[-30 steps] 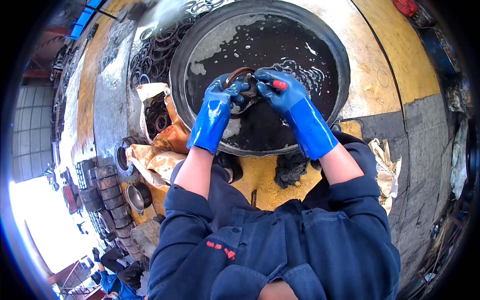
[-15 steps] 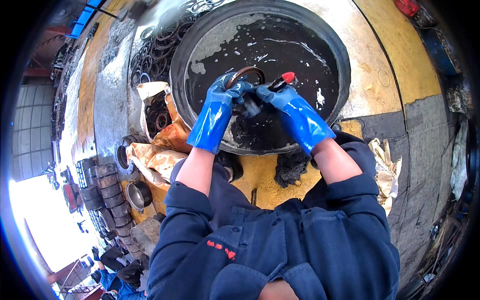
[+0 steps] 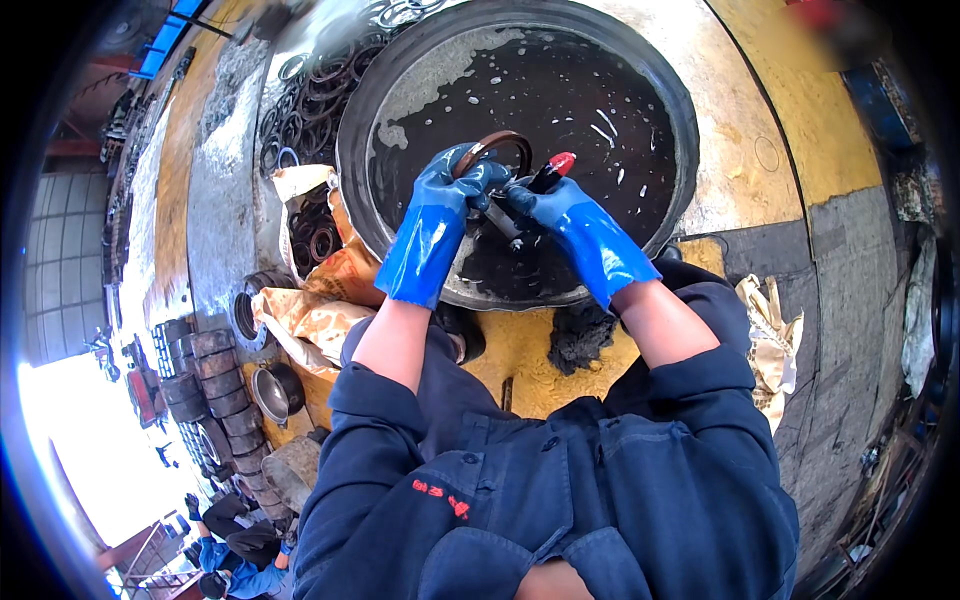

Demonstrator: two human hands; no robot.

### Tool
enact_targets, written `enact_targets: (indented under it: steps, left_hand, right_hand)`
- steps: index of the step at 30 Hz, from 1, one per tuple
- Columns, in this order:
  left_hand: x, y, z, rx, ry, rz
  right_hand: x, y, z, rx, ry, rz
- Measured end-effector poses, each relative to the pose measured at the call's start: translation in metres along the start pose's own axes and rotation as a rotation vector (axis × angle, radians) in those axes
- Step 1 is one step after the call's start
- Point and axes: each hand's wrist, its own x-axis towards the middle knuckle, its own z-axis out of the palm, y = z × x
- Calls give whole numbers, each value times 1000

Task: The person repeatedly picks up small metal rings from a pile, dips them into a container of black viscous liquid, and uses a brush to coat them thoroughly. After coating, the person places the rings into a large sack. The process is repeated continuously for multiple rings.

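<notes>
Over a wide round basin [image 3: 362,185] of dark liquid, my two hands work close together in long blue rubber gloves. My left hand [image 3: 447,185] is closed around a brown ring [image 3: 518,146], whose far arc stands up past the fingers. In my right hand [image 3: 562,206] is a tool with a black and red handle [image 3: 553,172], its red end pointing away from me. A greyish strip [image 3: 500,222] shows below the fingers between the hands; I cannot tell whether it belongs to the ring or the tool. The tool's working end is hidden.
Many dark rings [image 3: 315,95] lie heaped left of the basin, beside an open paper sack [image 3: 345,268] with more rings. Ring stacks [image 3: 215,370] and a metal pot [image 3: 277,390] stand nearer left. A crumpled sack [image 3: 772,345] lies right. Another person [image 3: 240,570] is at lower left.
My right hand and the tool handle have shifted slightly left and toward me. The blur under the hands has lessened. My left hand keeps the ring nearly in place.
</notes>
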Motion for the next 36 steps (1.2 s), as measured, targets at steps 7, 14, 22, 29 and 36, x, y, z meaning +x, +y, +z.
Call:
enact_targets:
  steps: [7, 14, 22, 29, 36]
  left_hand:
    - [7, 1, -29, -135, 128, 110]
    - [25, -11, -40, -927, -280, -3]
    - [8, 29, -20, 1137, 312, 752]
    - [2, 11, -15, 881, -158, 338]
    - [-7, 17, -36, -38, 52, -220]
  right_hand:
    - [-10, -29, -23, -22, 99, 0]
    - [-4, -9, -29, 154, 30, -166]
    - [-17, -38, -33, -882, 222, -463]
    - [-11, -18, -27, -960, 234, -614]
    - [-22, -54, -29, -48, 178, -416]
